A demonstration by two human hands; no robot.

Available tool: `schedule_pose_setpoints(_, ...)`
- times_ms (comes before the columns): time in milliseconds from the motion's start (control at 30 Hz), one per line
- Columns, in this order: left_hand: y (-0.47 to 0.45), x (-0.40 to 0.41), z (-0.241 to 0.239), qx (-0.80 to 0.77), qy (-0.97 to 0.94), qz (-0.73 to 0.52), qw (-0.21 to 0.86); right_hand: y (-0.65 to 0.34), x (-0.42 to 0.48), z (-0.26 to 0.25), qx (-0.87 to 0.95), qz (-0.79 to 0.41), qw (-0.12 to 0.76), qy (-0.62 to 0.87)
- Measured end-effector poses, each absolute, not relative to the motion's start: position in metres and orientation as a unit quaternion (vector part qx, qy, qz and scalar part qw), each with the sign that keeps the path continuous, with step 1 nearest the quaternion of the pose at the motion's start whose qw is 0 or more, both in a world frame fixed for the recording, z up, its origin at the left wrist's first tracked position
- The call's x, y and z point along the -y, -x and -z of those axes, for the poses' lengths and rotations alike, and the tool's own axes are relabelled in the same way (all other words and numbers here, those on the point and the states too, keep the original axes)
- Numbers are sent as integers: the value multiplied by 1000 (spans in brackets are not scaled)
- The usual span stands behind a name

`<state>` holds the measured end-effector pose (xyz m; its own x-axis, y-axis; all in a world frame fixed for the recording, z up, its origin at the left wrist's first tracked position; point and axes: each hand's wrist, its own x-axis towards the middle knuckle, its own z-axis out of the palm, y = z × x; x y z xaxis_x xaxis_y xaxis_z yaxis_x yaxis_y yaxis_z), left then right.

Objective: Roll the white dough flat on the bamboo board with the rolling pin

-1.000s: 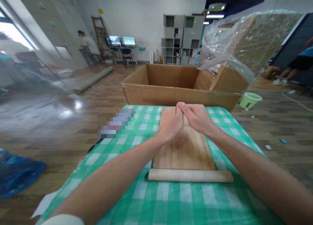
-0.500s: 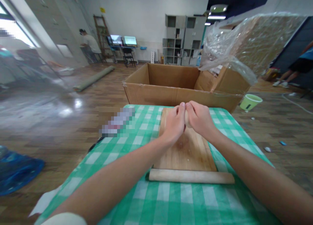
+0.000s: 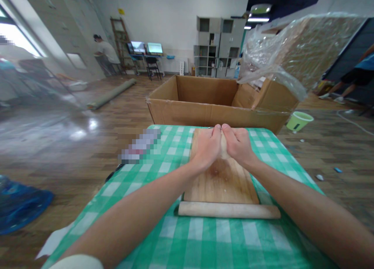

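Pale lump [image 3: 223, 145], mostly hidden, btwn both hands [image 3: 208, 144] [image 3: 239, 145], each curled closed on it, nr far end of wood bd [image 3: 221, 183].

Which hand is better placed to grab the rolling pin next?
Right, marginally, I'd say: the right hand lines up closer to the middle of the rolling pin than the left hand. Both seem to hold a pale lump.

We look forward and down from a head-worn camera, close above the near end of the green-checked surface [image 3: 198, 241], whose near edge falls below the frame. The hands [image 3: 208, 147] show at mid-view toward the far edge; past that edge, our wide view carries over a cardboard box [image 3: 189, 112] to the room's back wall [image 3: 169, 13].
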<state>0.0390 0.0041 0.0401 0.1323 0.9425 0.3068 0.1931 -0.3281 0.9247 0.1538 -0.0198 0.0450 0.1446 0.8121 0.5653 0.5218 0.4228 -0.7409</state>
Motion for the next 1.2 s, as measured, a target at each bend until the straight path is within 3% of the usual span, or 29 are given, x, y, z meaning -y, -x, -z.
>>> schedule_pose_setpoints(200, -45, 11, -38, -372, -566, -504, 537, -160, 12, -44, 564, -147, 575, 575)
schedule_pose_setpoints(333, -43, 5, -36, -388, -592, -535, 461, -154, 17, -43, 588, -164, 567, 553)
schedule_pose_setpoints(500, -33, -12, -33, -408, -636, -532, 382, -151, 22, -45, 671, -96, 500, 539)
schedule_pose_setpoints(700, -32, -11, -30, -434, -630, -485, 424, -158, 18, -43, 676, -37, 490, 549)
schedule_pose_setpoints(867, -40, -7, -30, -413, -559, -497, 520, -159, 19, -42, 674, 1, 496, 547)
schedule_pose_setpoints(1067, -46, 4, -41, -394, -464, -530, 591, -160, 15, -42, 619, -55, 526, 580)
schedule_pose_setpoints(1200, -43, 1, -39, -417, -495, -526, 553, -155, 19, -42, 657, -150, 478, 564)
